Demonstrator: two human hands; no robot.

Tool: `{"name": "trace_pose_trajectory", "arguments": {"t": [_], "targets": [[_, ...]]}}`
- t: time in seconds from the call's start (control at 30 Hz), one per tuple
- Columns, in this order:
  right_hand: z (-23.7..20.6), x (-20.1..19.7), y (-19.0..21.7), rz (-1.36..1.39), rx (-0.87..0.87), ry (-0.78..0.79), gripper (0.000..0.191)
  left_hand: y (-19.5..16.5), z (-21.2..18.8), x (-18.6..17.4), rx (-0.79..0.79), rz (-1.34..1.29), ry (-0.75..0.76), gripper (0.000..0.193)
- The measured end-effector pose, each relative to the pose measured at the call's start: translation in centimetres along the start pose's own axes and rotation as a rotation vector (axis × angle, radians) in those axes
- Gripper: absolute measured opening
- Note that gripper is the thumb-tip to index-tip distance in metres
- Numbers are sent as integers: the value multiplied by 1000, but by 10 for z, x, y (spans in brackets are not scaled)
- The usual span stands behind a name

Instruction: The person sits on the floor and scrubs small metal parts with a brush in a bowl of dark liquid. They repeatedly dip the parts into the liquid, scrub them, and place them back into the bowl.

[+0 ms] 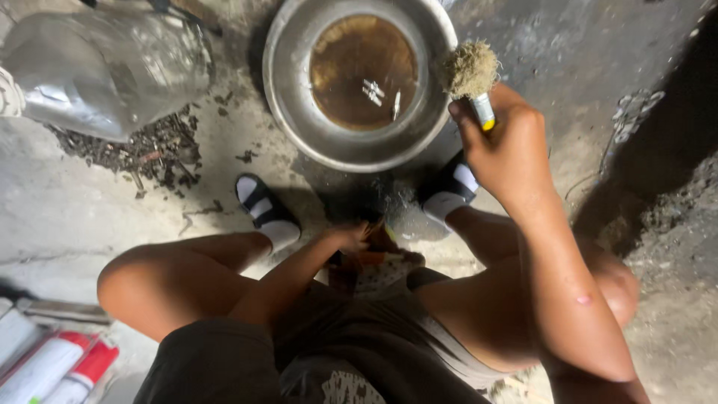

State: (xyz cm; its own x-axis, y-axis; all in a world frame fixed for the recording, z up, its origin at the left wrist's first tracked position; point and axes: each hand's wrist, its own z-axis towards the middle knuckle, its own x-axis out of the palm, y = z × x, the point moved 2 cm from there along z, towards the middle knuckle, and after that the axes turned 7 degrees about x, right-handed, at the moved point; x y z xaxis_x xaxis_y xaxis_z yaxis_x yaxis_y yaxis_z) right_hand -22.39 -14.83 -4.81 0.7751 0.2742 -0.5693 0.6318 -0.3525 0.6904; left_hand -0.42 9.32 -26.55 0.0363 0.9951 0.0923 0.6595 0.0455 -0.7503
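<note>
My right hand [508, 146] is raised over the rim of a metal basin [288, 82] and grips a brush [473, 75] with a worn, bushy tan head and a yellow-and-blue handle. The basin stands on the ground in front of me and holds brown liquid [363, 71]. My left hand [348, 238] reaches down between my knees and rests on a small reddish-brown object [378, 251] that is mostly hidden; its fingers are curled, and whether it grips the object is unclear. I am squatting, with both feet in black-and-white sandals on either side.
A large clear plastic container [105, 67] lies at the upper left, with a heap of dark debris [142, 150] beside it. Several white tubes with red caps [60, 366] lie at the lower left. The ground is rough, stained concrete, darker on the right.
</note>
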Motion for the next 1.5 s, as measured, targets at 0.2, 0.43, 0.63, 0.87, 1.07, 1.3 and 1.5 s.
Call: {"name": "trace_pose_trajectory", "arguments": {"t": [0.2, 0.43, 0.63, 0.87, 1.07, 1.3, 1.5], "targets": [[-6, 6, -6, 65, 51, 66, 17, -52, -36, 2, -152, 114, 26, 105], [-18, 10, -8, 39, 10, 77, 15, -73, -59, 22, -19, 143, -296, 70], [-23, 16, -5, 58, -57, 103, 14, -69, -42, 41, -164, -230, 104, 43], [-17, 13, -3, -45, -21, 123, 16, -90, -39, 45, 33, -94, 178, 28], [-4, 16, -8, -52, -134, 142, 17, -57, -35, 41, 46, -61, -68, 49], [12, -1, 8, -214, -334, 149, 26, -58, -16, 47, 4, 543, -471, 67], [-4, -9, -16, -87, -498, 9, 27, -31, -8, -36, -175, 201, -13, 63]]}}
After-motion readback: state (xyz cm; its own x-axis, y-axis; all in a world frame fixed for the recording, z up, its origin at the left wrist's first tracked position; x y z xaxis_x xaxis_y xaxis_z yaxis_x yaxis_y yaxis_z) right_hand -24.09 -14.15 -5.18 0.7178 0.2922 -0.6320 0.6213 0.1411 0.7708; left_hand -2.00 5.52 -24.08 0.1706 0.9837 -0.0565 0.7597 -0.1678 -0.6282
